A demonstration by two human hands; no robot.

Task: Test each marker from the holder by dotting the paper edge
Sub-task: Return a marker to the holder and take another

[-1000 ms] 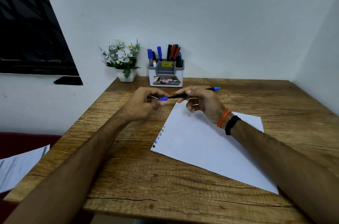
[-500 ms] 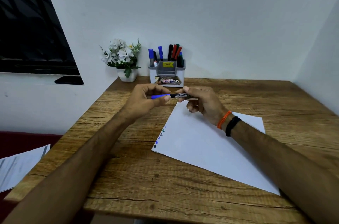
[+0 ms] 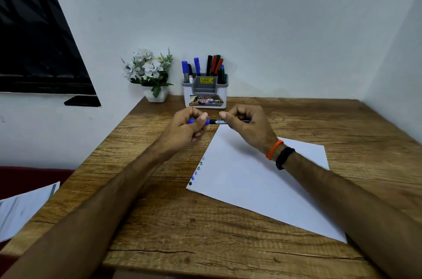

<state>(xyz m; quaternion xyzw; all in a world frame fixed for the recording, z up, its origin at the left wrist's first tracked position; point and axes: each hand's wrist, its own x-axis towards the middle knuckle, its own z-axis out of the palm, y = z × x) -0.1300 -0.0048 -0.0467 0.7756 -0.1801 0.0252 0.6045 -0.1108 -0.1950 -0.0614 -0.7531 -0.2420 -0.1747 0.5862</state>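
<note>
Head view: the paper (image 3: 258, 178) lies near, dots along its left edge. Above its far corner, the left hand (image 3: 185, 128) grips the blue cap, hiding it; the right hand (image 3: 246, 124) grips the marker (image 3: 217, 121). The far holder (image 3: 205, 93) contains upright markers.

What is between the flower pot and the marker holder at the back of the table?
Nothing stands between them. The head view shows only a narrow strip of bare table and wall between the flower pot and the marker holder.
</note>
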